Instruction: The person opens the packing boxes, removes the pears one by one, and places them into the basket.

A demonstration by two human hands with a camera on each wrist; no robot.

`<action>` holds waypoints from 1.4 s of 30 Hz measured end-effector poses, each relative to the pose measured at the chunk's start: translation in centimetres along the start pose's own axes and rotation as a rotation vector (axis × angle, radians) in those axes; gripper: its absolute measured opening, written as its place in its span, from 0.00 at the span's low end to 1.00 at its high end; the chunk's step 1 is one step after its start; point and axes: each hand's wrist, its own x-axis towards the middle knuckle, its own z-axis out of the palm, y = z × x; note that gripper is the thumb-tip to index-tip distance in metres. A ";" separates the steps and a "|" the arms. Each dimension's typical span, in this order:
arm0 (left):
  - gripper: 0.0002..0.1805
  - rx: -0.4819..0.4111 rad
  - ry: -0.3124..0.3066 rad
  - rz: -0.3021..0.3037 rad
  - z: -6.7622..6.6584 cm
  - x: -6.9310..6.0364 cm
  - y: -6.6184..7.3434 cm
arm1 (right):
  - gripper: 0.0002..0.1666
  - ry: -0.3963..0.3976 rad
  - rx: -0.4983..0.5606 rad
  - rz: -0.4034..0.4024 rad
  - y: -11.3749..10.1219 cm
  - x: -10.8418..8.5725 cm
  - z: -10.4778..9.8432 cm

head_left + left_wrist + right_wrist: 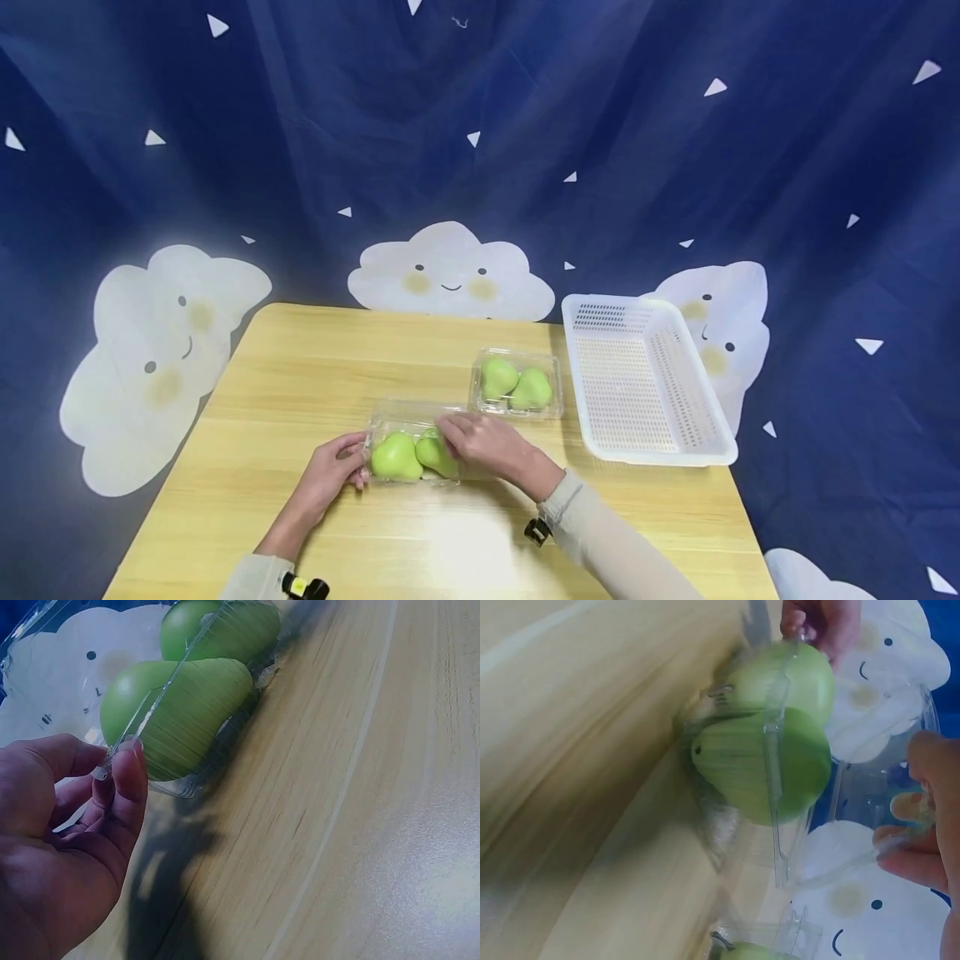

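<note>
A clear plastic clamshell box stands on the table, holding two green pears. Its hinged lid is raised at an angle over the fruit. At the box's left end, my left hand pinches the rim between thumb and fingers; the left wrist view shows this hand close up beside a pear. My right hand grips the lid's edge, thumb on one side and fingers on the other, as the right wrist view shows. In the head view that hand partly covers the right pear.
Just behind and to the right sits a second clear box, its lid down, with two green pears inside. A white perforated plastic basket stands at the table's right edge. Behind the wooden table hangs a blue cloud-patterned curtain.
</note>
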 end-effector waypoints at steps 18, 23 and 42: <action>0.28 -0.026 0.027 -0.015 0.2 -0.1 0.1 | 0.19 0.166 0.066 0.141 3.4 1.2 -0.5; 0.28 -0.028 0.029 -0.022 0.2 -0.1 0.2 | 0.18 0.167 0.026 0.175 3.7 1.5 -0.7; 0.26 -0.023 0.056 -0.044 0.4 -0.1 0.2 | 0.17 0.215 0.115 0.410 5.6 1.7 0.7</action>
